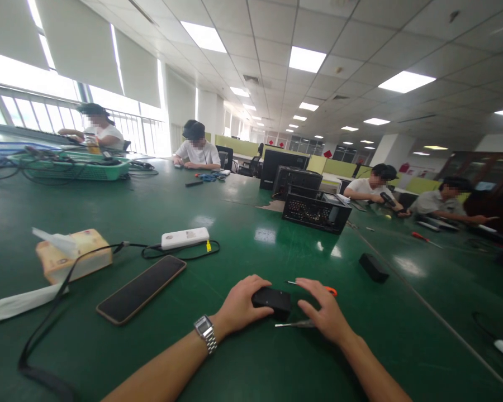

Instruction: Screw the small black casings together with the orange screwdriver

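Observation:
My left hand (243,301), with a metal watch (205,334) on its wrist, grips the left end of a small black box (274,301) on the green table. To the right of the box is my right hand (324,310), its thumb and fingers apart and nothing visible between them. Partly under that hand lies a screwdriver (291,324) with a metal shaft. Another thin tool with an orange handle (331,291) shows behind the fingers; its middle is hidden.
A phone (142,289), a white power bank (185,238) with a cable and a tissue pack (77,254) lie to the left. Ahead stands an open black computer case (316,209). A black block (374,267) lies at right. Several people sit around the table; a green basket (73,167) holds cables.

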Demonstrator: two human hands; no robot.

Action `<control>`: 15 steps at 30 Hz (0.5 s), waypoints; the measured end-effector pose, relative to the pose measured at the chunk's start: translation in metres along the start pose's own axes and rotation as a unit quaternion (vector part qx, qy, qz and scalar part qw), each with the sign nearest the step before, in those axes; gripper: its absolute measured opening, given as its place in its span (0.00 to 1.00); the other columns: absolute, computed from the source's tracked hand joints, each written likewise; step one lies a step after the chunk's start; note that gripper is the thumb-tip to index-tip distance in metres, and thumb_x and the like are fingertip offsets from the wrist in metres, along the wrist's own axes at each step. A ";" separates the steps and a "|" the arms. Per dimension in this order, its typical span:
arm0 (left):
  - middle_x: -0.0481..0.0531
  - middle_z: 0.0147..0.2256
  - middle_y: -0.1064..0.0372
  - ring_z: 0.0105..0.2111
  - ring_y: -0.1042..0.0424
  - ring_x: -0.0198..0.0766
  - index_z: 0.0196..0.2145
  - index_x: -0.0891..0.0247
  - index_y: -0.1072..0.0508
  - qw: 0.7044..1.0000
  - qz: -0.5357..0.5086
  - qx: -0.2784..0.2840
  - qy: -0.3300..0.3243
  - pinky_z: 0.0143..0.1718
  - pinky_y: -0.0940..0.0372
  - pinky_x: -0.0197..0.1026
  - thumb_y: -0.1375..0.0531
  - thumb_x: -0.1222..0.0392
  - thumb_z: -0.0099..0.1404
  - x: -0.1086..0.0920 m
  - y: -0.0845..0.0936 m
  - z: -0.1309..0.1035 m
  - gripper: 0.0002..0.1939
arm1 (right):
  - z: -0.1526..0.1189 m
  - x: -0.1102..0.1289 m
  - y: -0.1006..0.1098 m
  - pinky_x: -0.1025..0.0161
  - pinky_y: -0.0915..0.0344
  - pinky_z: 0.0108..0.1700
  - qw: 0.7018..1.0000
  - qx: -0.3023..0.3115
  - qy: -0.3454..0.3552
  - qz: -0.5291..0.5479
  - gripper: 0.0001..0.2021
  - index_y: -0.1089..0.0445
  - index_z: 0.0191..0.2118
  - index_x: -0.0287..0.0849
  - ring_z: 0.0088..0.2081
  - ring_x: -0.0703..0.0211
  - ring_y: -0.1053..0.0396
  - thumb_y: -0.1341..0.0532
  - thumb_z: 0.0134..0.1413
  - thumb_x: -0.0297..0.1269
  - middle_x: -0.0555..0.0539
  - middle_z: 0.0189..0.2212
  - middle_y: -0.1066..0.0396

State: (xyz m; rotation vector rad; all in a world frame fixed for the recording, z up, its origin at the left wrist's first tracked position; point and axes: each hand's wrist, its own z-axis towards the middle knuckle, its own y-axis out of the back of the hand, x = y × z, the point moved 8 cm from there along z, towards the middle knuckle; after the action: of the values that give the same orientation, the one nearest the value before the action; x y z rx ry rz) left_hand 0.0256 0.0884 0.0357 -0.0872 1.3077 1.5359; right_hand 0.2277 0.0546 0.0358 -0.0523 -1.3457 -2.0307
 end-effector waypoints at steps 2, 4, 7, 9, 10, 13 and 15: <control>0.53 0.45 0.30 0.44 0.30 0.46 0.50 0.59 0.29 1.000 -0.002 0.002 0.012 0.47 0.35 0.45 0.33 0.54 0.56 0.004 0.003 -0.001 0.24 | -0.007 -0.035 0.016 0.46 0.40 0.56 0.996 -0.025 -0.076 -0.026 0.21 0.31 0.54 0.45 0.55 0.45 0.37 0.41 0.56 0.45 0.41 0.54 0.32; 0.52 0.45 0.29 0.43 0.30 0.45 0.50 0.58 0.29 1.000 -0.001 0.009 0.024 0.45 0.35 0.44 0.35 0.52 0.58 0.008 0.004 -0.003 0.22 | -0.016 -0.065 0.025 0.44 0.39 0.53 0.988 -0.030 -0.145 -0.033 0.21 0.28 0.51 0.47 0.52 0.42 0.35 0.38 0.51 0.46 0.41 0.51 0.29; 0.51 0.41 0.27 0.40 0.29 0.44 0.46 0.59 0.27 0.999 0.026 0.004 0.035 0.42 0.34 0.43 0.36 0.50 0.59 0.011 0.006 -0.004 0.18 | -0.025 -0.091 0.031 0.47 0.37 0.49 0.980 -0.054 -0.192 0.010 0.16 0.23 0.43 0.47 0.44 0.44 0.30 0.37 0.49 0.45 0.43 0.42 0.24; 0.51 0.40 0.27 0.39 0.28 0.44 0.44 0.59 0.26 0.998 0.046 -0.021 0.034 0.40 0.34 0.43 0.35 0.50 0.58 0.012 0.011 -0.003 0.18 | -0.026 -0.094 0.034 0.50 0.35 0.47 0.976 -0.086 -0.195 0.035 0.15 0.23 0.41 0.45 0.41 0.47 0.29 0.40 0.52 0.47 0.43 0.39 0.24; 0.51 0.40 0.27 0.39 0.29 0.44 0.44 0.59 0.26 0.997 0.054 -0.039 0.034 0.40 0.34 0.43 0.35 0.50 0.58 0.012 0.014 -0.003 0.18 | -0.027 -0.094 0.035 0.52 0.34 0.46 0.974 -0.105 -0.197 0.043 0.17 0.24 0.41 0.44 0.40 0.48 0.28 0.42 0.55 0.48 0.43 0.38 0.24; 0.51 0.42 0.28 0.41 0.29 0.44 0.46 0.58 0.27 0.993 0.067 -0.087 0.039 0.43 0.33 0.44 0.33 0.53 0.57 0.015 0.024 -0.003 0.19 | -0.029 -0.086 0.038 0.58 0.32 0.35 0.962 -0.165 -0.207 0.066 0.24 0.26 0.42 0.39 0.33 0.52 0.28 0.51 0.61 0.52 0.43 0.33 0.25; 0.52 0.44 0.29 0.42 0.29 0.44 0.47 0.58 0.28 0.992 0.067 -0.099 0.035 0.45 0.33 0.44 0.33 0.55 0.57 0.016 0.026 -0.003 0.20 | -0.030 -0.077 0.037 0.63 0.36 0.26 0.957 -0.184 -0.209 0.086 0.27 0.26 0.40 0.37 0.25 0.56 0.30 0.53 0.62 0.54 0.46 0.25 0.27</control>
State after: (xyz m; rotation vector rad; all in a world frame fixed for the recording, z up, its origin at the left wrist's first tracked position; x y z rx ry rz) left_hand -0.0018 0.1006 0.0422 -0.1832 1.2342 1.7898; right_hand 0.3170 0.0612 0.0216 -0.7762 -1.1301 -2.1652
